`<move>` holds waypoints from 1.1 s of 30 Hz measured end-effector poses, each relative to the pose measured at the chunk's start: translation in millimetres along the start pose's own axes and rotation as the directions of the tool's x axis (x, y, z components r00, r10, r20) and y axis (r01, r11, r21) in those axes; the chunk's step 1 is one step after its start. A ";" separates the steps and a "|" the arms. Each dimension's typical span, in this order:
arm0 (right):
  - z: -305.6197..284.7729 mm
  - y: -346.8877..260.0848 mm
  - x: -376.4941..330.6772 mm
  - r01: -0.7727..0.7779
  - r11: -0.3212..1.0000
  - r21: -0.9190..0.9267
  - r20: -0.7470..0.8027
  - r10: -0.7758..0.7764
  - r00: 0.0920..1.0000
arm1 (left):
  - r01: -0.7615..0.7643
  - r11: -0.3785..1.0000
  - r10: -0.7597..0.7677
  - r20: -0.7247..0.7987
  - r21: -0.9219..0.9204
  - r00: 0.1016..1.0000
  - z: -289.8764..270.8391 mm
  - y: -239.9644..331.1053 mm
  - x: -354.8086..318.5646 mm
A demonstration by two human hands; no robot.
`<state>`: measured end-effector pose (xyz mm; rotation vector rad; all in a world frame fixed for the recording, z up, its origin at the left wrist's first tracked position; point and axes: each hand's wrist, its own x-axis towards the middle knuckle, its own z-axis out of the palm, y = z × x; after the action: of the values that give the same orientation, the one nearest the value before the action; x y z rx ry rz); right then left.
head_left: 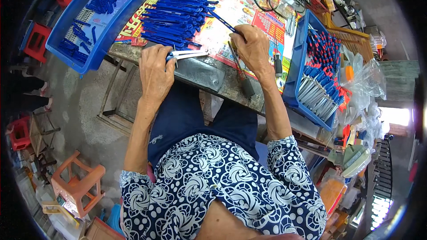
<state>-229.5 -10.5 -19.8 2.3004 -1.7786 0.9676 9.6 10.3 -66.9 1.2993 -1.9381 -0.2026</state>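
My left hand (155, 71) rests at the table's near edge and grips a silver metal compass-like piece (189, 54) whose legs point right. My right hand (253, 46) holds a thin blue plastic stick (222, 21) that slants up to the left toward a heap of blue plastic sticks (175, 15) lying on a colourful printed sheet (242, 11). A screwdriver-like tool (242, 78) with a dark handle lies under my right wrist.
A blue tray (296, 80) at the right holds several silver and red-tipped pieces. A second blue tray (95, 46) with blue parts juts out at the upper left. Clear bags (362, 82) pile at the right. Orange and red stools (75, 186) stand on the floor to the left.
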 end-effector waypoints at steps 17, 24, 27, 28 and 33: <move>57.2 -6.1 57.8 0.034 0.998 -0.060 0.149 -0.025 0.988 | -0.052 0.987 0.048 0.026 0.149 0.998 3.7 1.3 -3.2; 96.4 7.4 99.6 0.195 0.972 -0.132 0.100 -0.182 0.978 | -0.031 0.994 0.026 0.051 0.100 0.998 2.5 -2.9 -3.0; 109.3 2.9 106.9 0.173 0.974 -0.148 0.128 -0.155 0.980 | -0.034 0.998 0.031 0.058 0.052 0.998 3.4 -7.9 -1.3; 116.4 6.2 106.4 0.176 0.976 -0.130 0.043 -0.172 0.984 | -0.030 0.998 0.026 0.064 0.049 0.998 5.3 -9.2 -0.7; 121.0 11.8 101.9 0.309 0.949 0.061 -0.078 -0.304 0.949 | -0.006 1.000 0.005 0.077 0.005 0.997 10.3 -10.9 -2.0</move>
<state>-175.0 -151.8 -67.2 2.4563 -1.3251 1.0524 10.8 4.1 -80.7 1.3067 -2.0077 -0.2477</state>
